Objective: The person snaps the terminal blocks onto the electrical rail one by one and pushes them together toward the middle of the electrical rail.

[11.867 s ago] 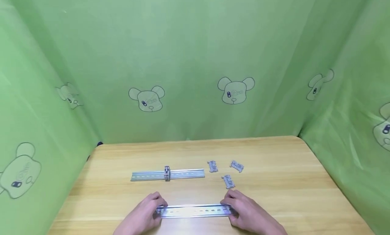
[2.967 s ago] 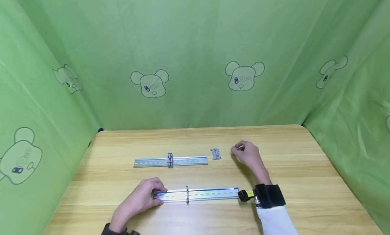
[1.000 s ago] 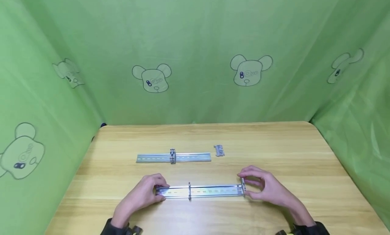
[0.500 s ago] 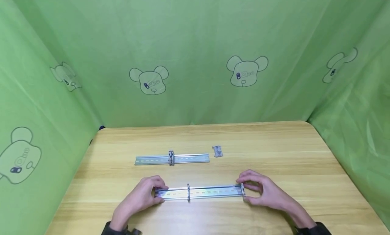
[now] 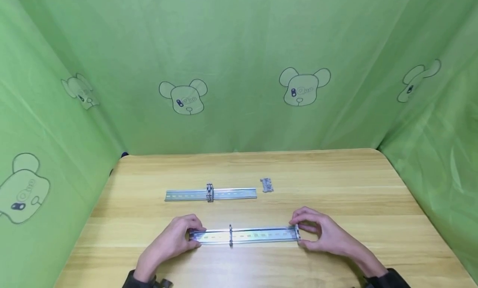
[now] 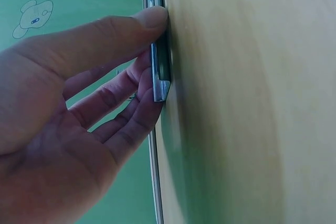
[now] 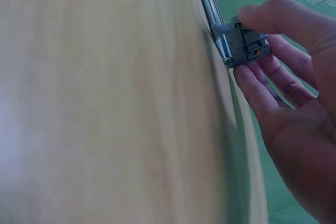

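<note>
A slotted metal DIN rail (image 5: 261, 235) lies across the near part of the table. My left hand (image 5: 175, 238) pinches its left end between thumb and fingers; the left wrist view shows the thumb (image 6: 152, 18) on the rail's near edge. At the right end, my right hand (image 5: 323, 234) grips a grey terminal block (image 7: 244, 44) by its two ends, thumb on one side and fingers on the other. That block sits across the rail's end. Another thin terminal block (image 5: 230, 235) stands across the rail left of its middle.
Farther back lies a second DIN rail (image 5: 235, 193) with a small cluster of terminal blocks (image 5: 210, 193) near its middle. One loose grey terminal block (image 5: 267, 185) lies flat beside its right end. Green cloth (image 5: 239, 72) walls in the wooden table (image 5: 336, 176).
Two of the three loose terminal blocks left their places: one stands on the front rail, the other came with my right hand to its right end and has tilted down onto it.
</note>
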The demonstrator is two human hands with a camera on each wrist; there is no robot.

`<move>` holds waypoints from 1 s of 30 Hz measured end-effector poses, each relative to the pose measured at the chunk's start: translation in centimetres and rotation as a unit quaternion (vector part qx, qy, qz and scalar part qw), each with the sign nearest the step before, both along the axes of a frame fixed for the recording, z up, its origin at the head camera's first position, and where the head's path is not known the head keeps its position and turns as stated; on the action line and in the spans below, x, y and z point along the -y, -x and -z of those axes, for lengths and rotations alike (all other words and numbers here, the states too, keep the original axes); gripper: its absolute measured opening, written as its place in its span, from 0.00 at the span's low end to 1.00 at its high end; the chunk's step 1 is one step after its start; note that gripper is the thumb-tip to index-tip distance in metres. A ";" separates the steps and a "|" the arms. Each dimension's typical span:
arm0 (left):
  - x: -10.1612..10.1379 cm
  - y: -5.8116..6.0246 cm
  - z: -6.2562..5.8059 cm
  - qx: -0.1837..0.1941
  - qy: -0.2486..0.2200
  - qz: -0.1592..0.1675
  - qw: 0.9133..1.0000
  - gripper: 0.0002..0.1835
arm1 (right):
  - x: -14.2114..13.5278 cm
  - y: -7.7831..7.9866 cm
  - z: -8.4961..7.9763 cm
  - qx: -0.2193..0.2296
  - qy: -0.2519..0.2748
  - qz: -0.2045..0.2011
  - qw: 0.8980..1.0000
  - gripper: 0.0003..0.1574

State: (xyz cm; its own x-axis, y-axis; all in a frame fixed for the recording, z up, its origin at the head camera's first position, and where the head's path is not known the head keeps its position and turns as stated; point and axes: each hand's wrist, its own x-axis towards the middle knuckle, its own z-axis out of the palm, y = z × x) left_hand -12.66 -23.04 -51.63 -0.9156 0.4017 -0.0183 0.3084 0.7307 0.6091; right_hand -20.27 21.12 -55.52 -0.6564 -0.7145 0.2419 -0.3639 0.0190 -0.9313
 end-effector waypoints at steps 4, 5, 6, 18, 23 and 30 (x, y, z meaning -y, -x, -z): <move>0.0 0.1 0.0 -0.002 0.005 0.000 1.000 0.17 | 0.0 0.0 0.3 -0.006 0.005 0.003 1.000 0.32; 0.0 0.1 0.0 -0.004 0.007 0.001 1.000 0.17 | 0.1 0.0 0.4 -0.009 0.007 0.002 1.000 0.32; -0.1 0.1 0.0 -0.005 0.007 0.002 1.000 0.17 | 0.1 -0.1 0.4 -0.005 0.008 0.001 1.000 0.32; 0.0 0.2 -0.3 -0.003 0.005 0.000 1.000 0.16 | 0.8 -0.5 0.1 -0.006 -0.015 0.026 1.000 0.31; -0.1 0.2 -0.4 -0.008 0.007 0.003 1.000 0.16 | 1.2 -0.5 0.2 -0.008 -0.014 0.029 0.999 0.30; 0.1 0.2 -0.1 -0.007 0.007 0.003 1.000 0.17 | 1.6 -0.5 -0.2 -0.052 -0.021 0.019 0.998 0.31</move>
State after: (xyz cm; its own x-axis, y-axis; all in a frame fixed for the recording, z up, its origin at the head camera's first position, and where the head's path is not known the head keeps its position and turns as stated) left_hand -12.82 -23.11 -51.52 -0.9132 0.4073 -0.0116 0.3212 0.7370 0.5947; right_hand -19.78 19.52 -55.30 -0.6557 -0.7010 0.2804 -0.4568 0.0727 -0.8866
